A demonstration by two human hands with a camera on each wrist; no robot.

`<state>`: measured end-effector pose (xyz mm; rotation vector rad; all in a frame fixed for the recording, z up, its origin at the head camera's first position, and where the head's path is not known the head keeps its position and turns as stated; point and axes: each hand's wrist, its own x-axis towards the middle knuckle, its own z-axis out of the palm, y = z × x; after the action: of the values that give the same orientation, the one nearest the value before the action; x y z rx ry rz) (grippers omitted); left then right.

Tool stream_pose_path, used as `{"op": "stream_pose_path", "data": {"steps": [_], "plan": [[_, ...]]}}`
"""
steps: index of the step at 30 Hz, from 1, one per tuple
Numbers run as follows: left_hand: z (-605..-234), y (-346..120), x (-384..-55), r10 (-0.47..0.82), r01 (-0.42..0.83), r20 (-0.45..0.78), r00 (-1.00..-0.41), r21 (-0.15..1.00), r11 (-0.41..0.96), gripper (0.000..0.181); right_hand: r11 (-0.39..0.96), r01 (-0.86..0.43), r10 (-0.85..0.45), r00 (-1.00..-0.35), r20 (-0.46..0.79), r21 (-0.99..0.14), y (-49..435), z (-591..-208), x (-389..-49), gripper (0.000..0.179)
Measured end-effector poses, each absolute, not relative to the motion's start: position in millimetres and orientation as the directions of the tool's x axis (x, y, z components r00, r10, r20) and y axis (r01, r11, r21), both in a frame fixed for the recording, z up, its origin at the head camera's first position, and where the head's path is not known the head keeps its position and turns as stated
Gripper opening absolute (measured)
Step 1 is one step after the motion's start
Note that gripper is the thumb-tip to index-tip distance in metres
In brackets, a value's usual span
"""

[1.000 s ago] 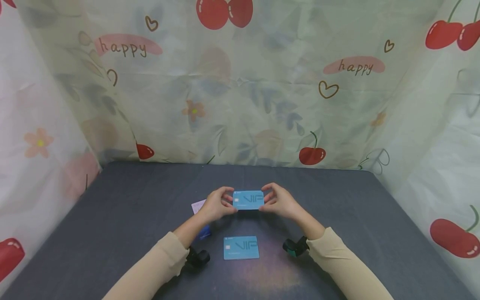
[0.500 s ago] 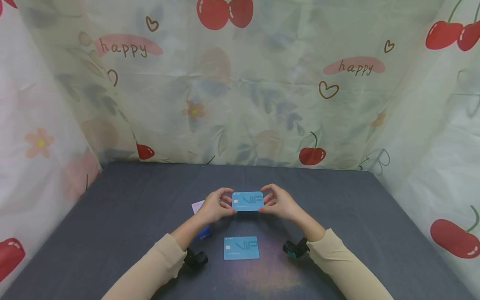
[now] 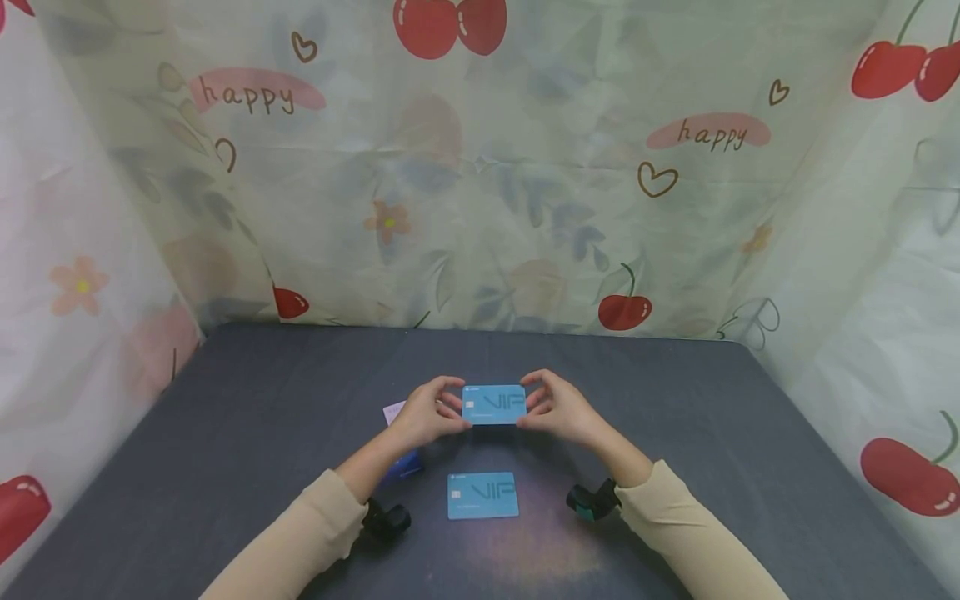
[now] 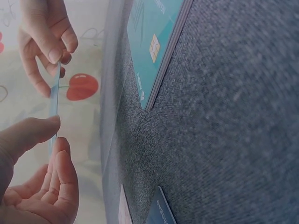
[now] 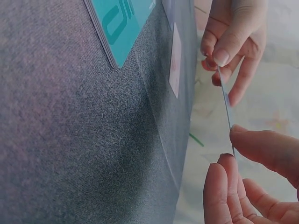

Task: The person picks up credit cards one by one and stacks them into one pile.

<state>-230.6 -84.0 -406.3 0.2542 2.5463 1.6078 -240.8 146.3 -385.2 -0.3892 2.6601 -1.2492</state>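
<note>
A light blue VIP card [image 3: 493, 405] with a chip is held above the table between both hands, its face toward the head camera. My left hand [image 3: 433, 412] pinches its left edge between thumb and fingers. At the right edge, my right hand [image 3: 557, 405] pinches it the same way. Both wrist views show the held card [image 5: 227, 109] edge-on as one thin sheet. Below it on the table lies a stack of matching blue cards [image 3: 482, 496]; the layered edges show in the left wrist view.
Behind the left forearm lie a pale pink card [image 3: 392, 412] and a dark blue card [image 3: 405, 464], partly hidden. Dark grey cloth [image 3: 285, 400] covers the table. A printed curtain [image 3: 480, 208] encloses the back and sides. Each wrist wears a black camera.
Both hands have lowered slightly with the card and drifted a little to the left. The stack on the table has stayed in place.
</note>
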Motion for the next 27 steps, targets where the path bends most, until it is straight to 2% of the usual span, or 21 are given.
{"op": "stream_pose_path", "data": {"steps": [27], "plan": [[-408.7, -92.3, -224.4, 0.279, 0.131, 0.017, -0.96, 0.909, 0.397, 0.06, 0.584, -0.156, -0.332, -0.941, -0.059, -0.797, 145.9, -385.6, -233.1, 0.054]]}}
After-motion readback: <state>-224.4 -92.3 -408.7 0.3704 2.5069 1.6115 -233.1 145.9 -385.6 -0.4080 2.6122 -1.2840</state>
